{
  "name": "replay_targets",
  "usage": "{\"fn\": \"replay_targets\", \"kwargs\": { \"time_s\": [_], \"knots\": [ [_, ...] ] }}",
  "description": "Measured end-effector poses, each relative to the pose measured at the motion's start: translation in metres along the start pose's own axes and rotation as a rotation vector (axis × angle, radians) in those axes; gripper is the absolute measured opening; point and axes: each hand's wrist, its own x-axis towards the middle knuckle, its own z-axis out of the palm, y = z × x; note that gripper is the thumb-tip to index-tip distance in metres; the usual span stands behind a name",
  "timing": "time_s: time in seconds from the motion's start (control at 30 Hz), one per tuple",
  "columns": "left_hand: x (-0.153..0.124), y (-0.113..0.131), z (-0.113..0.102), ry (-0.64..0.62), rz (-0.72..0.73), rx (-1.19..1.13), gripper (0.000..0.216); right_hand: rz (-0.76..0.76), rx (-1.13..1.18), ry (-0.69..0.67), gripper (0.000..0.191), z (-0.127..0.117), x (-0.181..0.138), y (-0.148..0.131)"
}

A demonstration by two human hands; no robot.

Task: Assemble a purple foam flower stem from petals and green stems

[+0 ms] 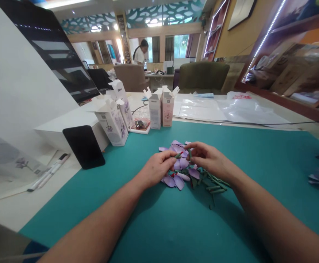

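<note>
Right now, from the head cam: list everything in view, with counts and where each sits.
work mat: 1, teal, covering the table front
paper petals: many, lilac, piled mid-mat
stem pieces: several, green, mid-mat right of the petals
boxes: 4, white or pink, open, beyond the mat
black phone or tablet: 1, black, left of the boxes
marker pens: 2, white, left of the mat
plastic sheets: several, clear, beyond the mat at right
co-worker: 1, white top, far back
left hand: 1, pinching a stem piece, mid-mat
right hand: 1, pinching a stem piece, mid-mat

readable text: none | carton print: too small | bag red label: blurred
</note>
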Motion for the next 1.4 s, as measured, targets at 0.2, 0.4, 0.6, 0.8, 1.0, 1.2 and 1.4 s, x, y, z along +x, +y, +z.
{"fn": "replay_targets", "kwargs": {
  "time_s": [0.2, 0.4, 0.6, 0.8, 1.0, 1.2, 1.4],
  "knots": [
    [0.001, 0.0, 0.0, 0.017, -0.013, -0.012, 0.019, 0.007, -0.005, 0.067, 0.024, 0.003, -0.001, -0.001],
    [0.0, 0.0, -0.002, 0.029, 0.039, 0.06, 0.027, 0.016, 0.129, 0.155, 0.029, 0.003, 0.0, -0.004],
    [-0.001, 0.003, -0.002, 0.028, 0.034, 0.118, 0.03, 0.012, 0.251, 0.226, 0.033, 0.005, -0.001, -0.008],
    [-0.002, 0.007, -0.001, 0.033, 0.041, 0.175, 0.026, 0.034, 0.288, 0.208, 0.031, 0.009, -0.004, -0.013],
    [-0.005, 0.012, 0.0, 0.046, 0.062, 0.21, 0.027, -0.005, 0.219, 0.201, 0.03, 0.013, -0.005, -0.013],
    [-0.005, 0.012, -0.001, 0.039, 0.086, 0.256, 0.028, -0.015, 0.181, 0.189, 0.032, 0.014, -0.005, -0.013],
    [-0.006, 0.012, -0.001, 0.033, 0.094, 0.285, 0.028, -0.022, 0.19, 0.188, 0.031, 0.015, -0.006, -0.016]
  ]
}}
